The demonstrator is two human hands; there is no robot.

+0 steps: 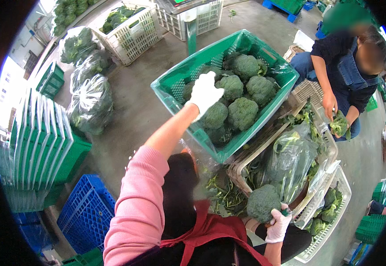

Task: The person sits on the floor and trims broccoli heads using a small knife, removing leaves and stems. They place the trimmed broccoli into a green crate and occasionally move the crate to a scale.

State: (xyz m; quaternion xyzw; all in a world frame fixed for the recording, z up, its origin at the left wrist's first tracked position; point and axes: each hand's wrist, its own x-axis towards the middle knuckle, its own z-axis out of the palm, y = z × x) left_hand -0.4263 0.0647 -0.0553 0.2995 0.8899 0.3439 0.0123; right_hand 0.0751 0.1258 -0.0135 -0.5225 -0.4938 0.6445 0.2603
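My left hand (pixel 205 94), in a white glove, is over the left part of a green plastic crate (pixel 193 60) lined with clear film. Broccoli heads (pixel 243 113) lie in the crate; whether the fingers grip one cannot be told. My right hand (pixel 277 223), also gloved, is low beside a large broccoli head (pixel 263 203). A small green-handled tool (pixel 285 211) is held in its fingers. A clear plastic bag of broccoli (pixel 287 163) rests on a pale crate (pixel 241 173) just above that hand.
A co-worker (pixel 342 76) trims a vegetable at the right. Broccoli fills a white basket (pixel 347 202) at lower right. Stacked green crates (pixel 40 143), a blue crate (pixel 83 212) and filled plastic bags (pixel 91 99) stand left. Leaf scraps (pixel 226 194) litter the floor before me.
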